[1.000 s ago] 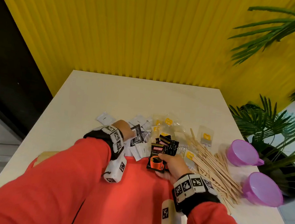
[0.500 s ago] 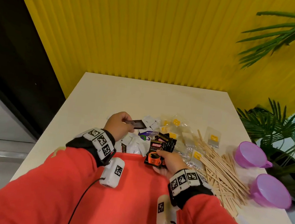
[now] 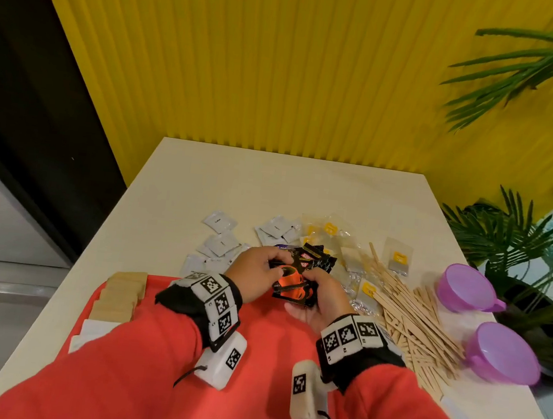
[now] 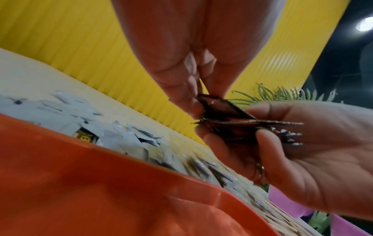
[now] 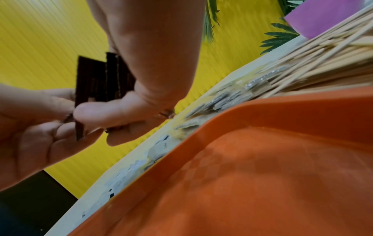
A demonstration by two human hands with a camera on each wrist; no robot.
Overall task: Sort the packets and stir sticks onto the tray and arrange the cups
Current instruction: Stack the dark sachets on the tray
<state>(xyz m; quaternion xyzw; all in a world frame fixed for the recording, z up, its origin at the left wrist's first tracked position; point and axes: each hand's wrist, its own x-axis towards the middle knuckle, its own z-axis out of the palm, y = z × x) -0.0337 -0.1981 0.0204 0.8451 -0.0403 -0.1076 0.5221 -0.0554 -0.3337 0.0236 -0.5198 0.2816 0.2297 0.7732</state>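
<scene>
Black coffee packets [image 3: 298,280] sit fanned between your two hands, above the far rim of the red tray [image 3: 270,339]. Your right hand [image 3: 321,300] curls around the stack from below; your left hand [image 3: 253,275] pinches its top packet. White packets [image 3: 219,244], clear packets [image 3: 329,231], stir sticks [image 3: 414,314] and two purple cups [image 3: 466,287] lie on the bench [image 3: 271,184] beyond.

glossy plastic tray [image 3: 274,340], wooden stir sticks [image 3: 418,315]
</scene>
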